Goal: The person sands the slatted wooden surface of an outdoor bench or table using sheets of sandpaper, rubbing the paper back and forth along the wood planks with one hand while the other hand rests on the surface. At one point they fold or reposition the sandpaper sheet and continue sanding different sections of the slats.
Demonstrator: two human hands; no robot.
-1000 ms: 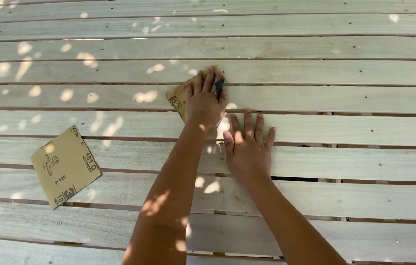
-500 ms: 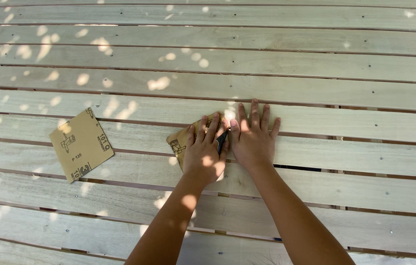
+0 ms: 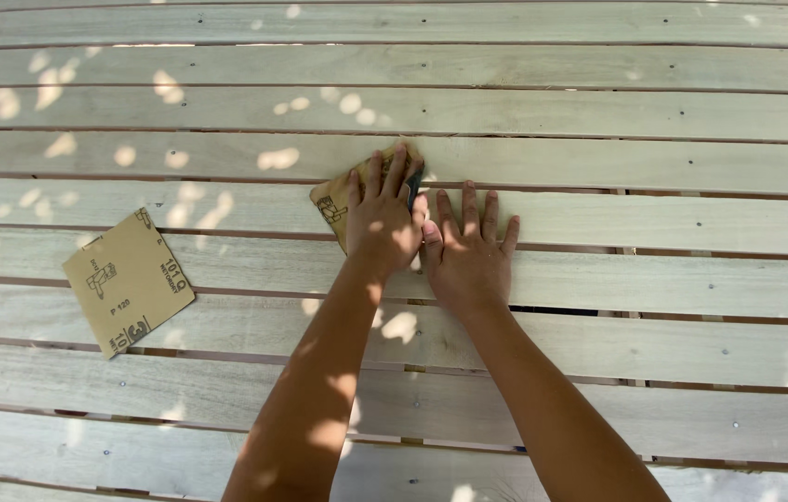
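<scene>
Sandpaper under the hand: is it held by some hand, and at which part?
The left hand presses flat on the middle of the sandpaper piece; its edges stick out. The right hand holds nothing.

Loose sandpaper sheet (image 3: 128,281) left; slats (image 3: 598,112) elsewhere seemingly unobstructed.

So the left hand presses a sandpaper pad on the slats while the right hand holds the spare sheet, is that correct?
Not quite: in the head view the right hand lies flat on the slats, holding nothing. The spare sheet lies apart, untouched. The left hand does press the pad.
</scene>
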